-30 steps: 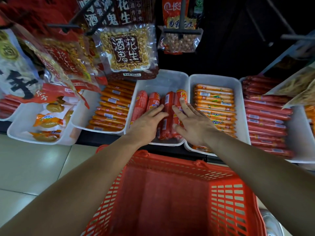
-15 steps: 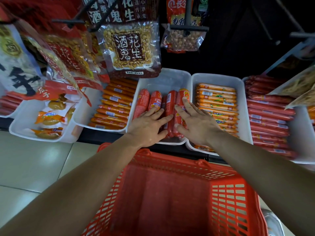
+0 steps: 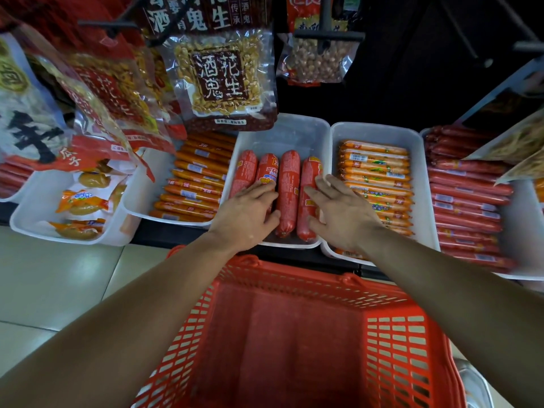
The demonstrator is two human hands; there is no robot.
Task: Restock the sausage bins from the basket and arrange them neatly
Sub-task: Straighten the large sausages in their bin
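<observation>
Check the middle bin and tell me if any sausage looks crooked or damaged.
Nothing stands out. The four red sausages lie side by side, roughly parallel, in the middle bin, under the left hand and right hand. No torn wrapper shows.

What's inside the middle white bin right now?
Four thick red sausages lie side by side in the middle bin, its far end bare. The left hand and right hand rest on them, hiding part of the row.
</observation>
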